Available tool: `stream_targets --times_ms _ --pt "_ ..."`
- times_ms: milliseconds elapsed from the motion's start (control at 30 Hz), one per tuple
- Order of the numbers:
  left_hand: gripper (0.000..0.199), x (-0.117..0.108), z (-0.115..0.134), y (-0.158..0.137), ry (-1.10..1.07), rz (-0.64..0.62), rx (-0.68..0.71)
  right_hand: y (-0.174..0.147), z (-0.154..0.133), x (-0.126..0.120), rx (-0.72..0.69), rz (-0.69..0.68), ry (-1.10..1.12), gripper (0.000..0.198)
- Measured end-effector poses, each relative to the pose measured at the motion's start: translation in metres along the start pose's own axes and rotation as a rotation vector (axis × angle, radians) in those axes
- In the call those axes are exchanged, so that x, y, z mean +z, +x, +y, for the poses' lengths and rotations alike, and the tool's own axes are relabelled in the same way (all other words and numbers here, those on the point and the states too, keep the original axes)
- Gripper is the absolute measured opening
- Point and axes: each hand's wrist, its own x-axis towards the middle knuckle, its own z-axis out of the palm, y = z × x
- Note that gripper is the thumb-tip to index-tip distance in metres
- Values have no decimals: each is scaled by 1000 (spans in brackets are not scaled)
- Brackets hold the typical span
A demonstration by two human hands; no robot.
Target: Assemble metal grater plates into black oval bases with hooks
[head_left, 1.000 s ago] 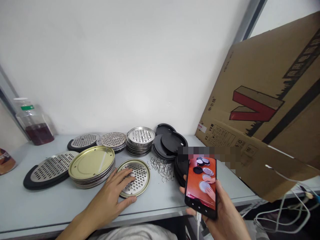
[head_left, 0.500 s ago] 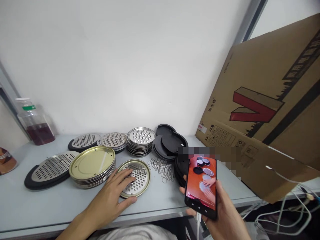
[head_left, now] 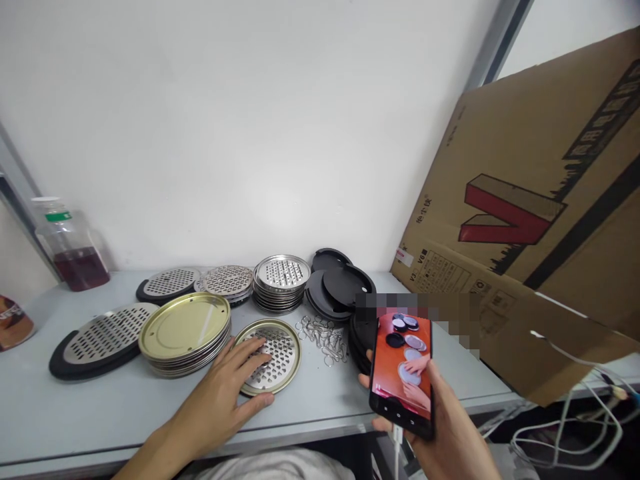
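My left hand [head_left: 227, 383] lies with spread fingers over the left part of a round metal grater disc [head_left: 283, 357] that has a gold rim. Its thumb rests by the disc's near edge. In my right hand [head_left: 453, 427] is a black smartphone [head_left: 401, 370], tilted toward me, with a white cable [head_left: 397, 443] at its lower end. The screen shows two hands over round discs on a red surface. Just left of my left hand stands a stack of gold-rimmed discs [head_left: 185, 327]. Small metal hooks [head_left: 325, 340] lie between the grater disc and the phone.
Behind are a stack of silver grater discs [head_left: 281, 280], black round holders [head_left: 345, 287] and more graters [head_left: 227, 280]. Two black-edged graters, including a large one [head_left: 105, 340], lie left. A bottle of dark red liquid [head_left: 75, 257] stands far left. A large cardboard box [head_left: 505, 267] leans at right.
The picture on the phone's screen differs slightly. Both hands and the discs stay where they were.
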Motion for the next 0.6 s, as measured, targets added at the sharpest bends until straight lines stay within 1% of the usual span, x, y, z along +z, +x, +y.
stream_targets --times_ms 133,267,467,600 --pt "49 0 0 0 1 -4 -3 -1 3 -2 -86 -3 -86 66" --pt "49 -1 0 1 6 -11 -4 -2 7 -3 -167 -1 -125 70" --pt "49 1 -1 -1 1 14 7 0 9 -3 -198 22 -165 72" --pt "49 3 -3 -1 -2 18 8 2 10 -6 -204 17 -140 67"
